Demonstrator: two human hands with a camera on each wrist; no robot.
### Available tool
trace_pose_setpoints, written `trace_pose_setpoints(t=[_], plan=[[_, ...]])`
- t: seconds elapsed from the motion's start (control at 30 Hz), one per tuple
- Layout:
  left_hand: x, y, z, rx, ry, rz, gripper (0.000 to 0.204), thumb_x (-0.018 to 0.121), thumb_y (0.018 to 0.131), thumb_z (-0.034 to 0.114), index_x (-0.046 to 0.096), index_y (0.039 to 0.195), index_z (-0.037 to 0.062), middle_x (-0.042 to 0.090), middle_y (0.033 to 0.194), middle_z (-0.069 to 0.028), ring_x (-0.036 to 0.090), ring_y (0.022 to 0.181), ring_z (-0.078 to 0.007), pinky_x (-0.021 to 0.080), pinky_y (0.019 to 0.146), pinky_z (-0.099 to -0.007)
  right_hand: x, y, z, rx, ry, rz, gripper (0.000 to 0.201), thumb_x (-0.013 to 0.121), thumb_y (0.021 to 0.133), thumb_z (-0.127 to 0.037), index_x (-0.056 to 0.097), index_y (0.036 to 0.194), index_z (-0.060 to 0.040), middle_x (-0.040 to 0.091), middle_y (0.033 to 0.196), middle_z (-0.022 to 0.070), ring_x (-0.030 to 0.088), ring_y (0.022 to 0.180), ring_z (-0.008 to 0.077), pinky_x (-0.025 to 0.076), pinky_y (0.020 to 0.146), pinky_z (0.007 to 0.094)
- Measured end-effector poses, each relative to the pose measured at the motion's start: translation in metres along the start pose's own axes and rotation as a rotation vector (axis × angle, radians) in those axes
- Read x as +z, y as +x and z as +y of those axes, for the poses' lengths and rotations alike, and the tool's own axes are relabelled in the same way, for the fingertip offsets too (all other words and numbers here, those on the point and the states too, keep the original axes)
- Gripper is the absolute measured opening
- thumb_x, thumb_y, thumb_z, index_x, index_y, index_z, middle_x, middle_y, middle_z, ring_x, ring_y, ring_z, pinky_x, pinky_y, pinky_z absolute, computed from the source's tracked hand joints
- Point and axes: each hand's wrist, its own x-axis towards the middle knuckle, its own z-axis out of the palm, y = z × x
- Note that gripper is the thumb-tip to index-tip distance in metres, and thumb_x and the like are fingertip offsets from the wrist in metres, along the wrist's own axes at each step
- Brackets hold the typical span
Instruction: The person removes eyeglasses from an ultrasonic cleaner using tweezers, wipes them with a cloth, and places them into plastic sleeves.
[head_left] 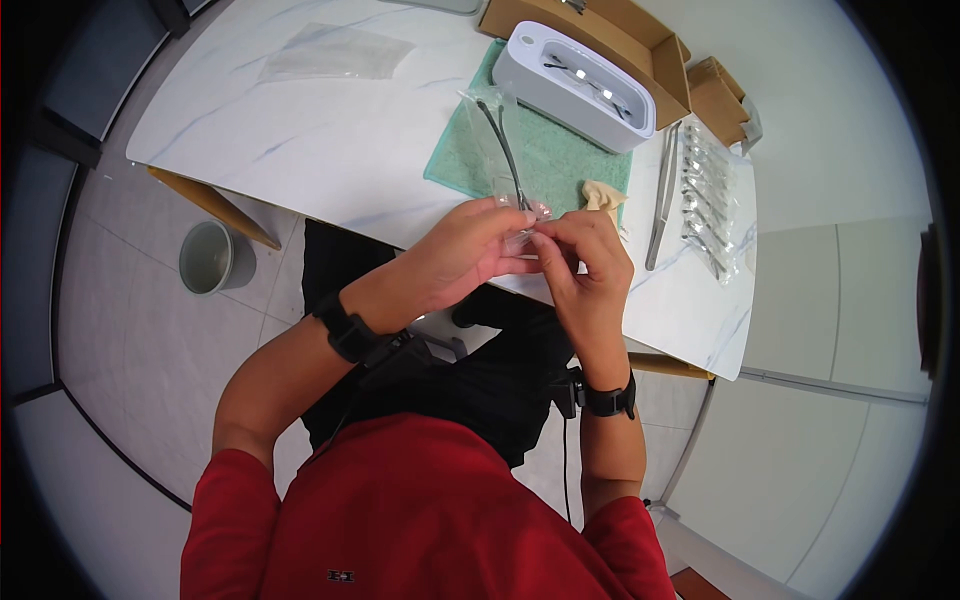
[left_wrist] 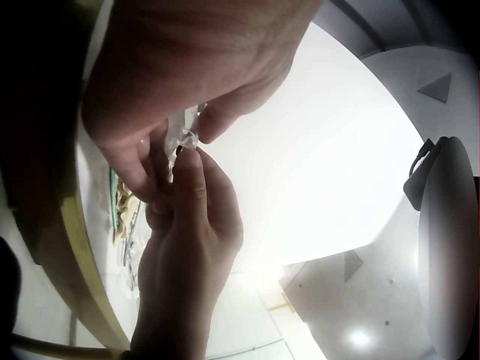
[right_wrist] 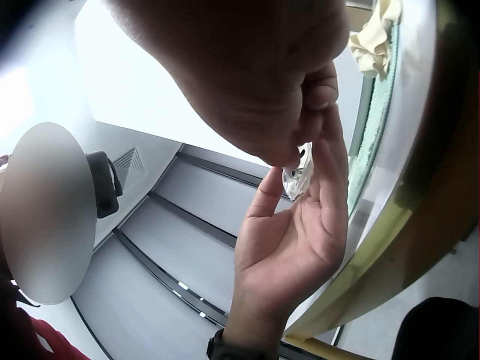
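Both hands meet over the table's front edge, at a clear plastic bag [head_left: 490, 140] with a pair of glasses [head_left: 508, 150] inside. Dark temple arms of the glasses point away toward the towel. My left hand [head_left: 455, 255] holds the bag's near end between thumb and fingers. On the right side, my right hand [head_left: 590, 262] pinches the near end of the bag with thumb and forefinger. Crinkled plastic [right_wrist: 298, 176] shows between the two hands in the right wrist view. The fingers hide the front of the glasses.
A white cleaning machine [head_left: 510, 80] with glasses in its basin stands on a green towel [head_left: 455, 160]. A cream cloth [head_left: 602, 197], tweezers [head_left: 662, 200] and several bagged glasses [head_left: 705, 200] lie at right. Cardboard boxes [head_left: 650, 35] stand behind; a flat plastic bag [head_left: 335, 52] lies far left.
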Motion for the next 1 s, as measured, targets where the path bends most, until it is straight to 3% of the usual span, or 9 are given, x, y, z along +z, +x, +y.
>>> trace_pose_setpoints(t=[0.17, 0.23, 0.33, 0.77, 1.0], plan=[[0.001, 0.001, -0.002, 0.029, 0.025, 0.031, 0.029, 0.047, 0.104, 0.011, 0.055, 0.128, -0.0030, 0.063, 0.122, -0.0144, 0.063, 0.117, -0.0243, 0.051, 0.104, -0.0438, 0.001, -0.002, 0.004, 0.031, 0.082, 0.043, 0.014, 0.074, 0.088, 0.002, 0.070, 0.101, -0.0020, 0.063, 0.090, 0.0051, 0.062, 0.070, 0.0114, 0.048, 0.059, 0.0238], [0.000, 0.001, -0.003, 0.029, 0.018, 0.047, 0.029, 0.047, 0.105, 0.011, 0.055, 0.129, -0.0021, 0.062, 0.124, -0.0151, 0.063, 0.118, -0.0246, 0.050, 0.105, -0.0437, 0.004, -0.006, 0.010, 0.186, 0.278, 0.068, 0.017, 0.074, 0.090, 0.000, 0.069, 0.106, -0.0016, 0.064, 0.091, 0.0036, 0.060, 0.071, 0.0087, 0.047, 0.060, 0.0213], [0.000, 0.001, -0.004, 0.037, 0.008, 0.062, 0.029, 0.046, 0.106, 0.012, 0.054, 0.131, -0.0003, 0.062, 0.127, -0.0161, 0.063, 0.120, -0.0252, 0.050, 0.106, -0.0437, 0.003, -0.003, 0.003, 0.279, 0.258, 0.053, 0.023, 0.075, 0.090, -0.003, 0.067, 0.111, -0.0011, 0.065, 0.092, 0.0017, 0.057, 0.071, 0.0057, 0.045, 0.061, 0.0195], [0.004, 0.001, -0.009, 0.078, 0.032, 0.026, 0.041, 0.043, 0.108, 0.014, 0.039, 0.147, 0.0030, 0.053, 0.138, -0.0161, 0.055, 0.131, -0.0288, 0.044, 0.113, -0.0451, 0.009, 0.002, 0.000, 0.349, 0.312, -0.002, 0.038, 0.078, 0.088, -0.006, 0.066, 0.124, -0.0009, 0.065, 0.092, 0.0001, 0.050, 0.068, 0.0016, 0.042, 0.060, 0.0172], [0.001, 0.002, -0.012, 0.083, 0.026, -0.021, 0.043, 0.042, 0.109, 0.020, 0.040, 0.147, 0.0017, 0.055, 0.135, -0.0136, 0.057, 0.127, -0.0256, 0.044, 0.111, -0.0434, 0.009, 0.002, 0.002, 0.381, 0.468, 0.000, 0.033, 0.073, 0.090, 0.002, 0.062, 0.122, 0.0010, 0.067, 0.100, 0.0035, 0.058, 0.076, 0.0039, 0.048, 0.065, 0.0187]])
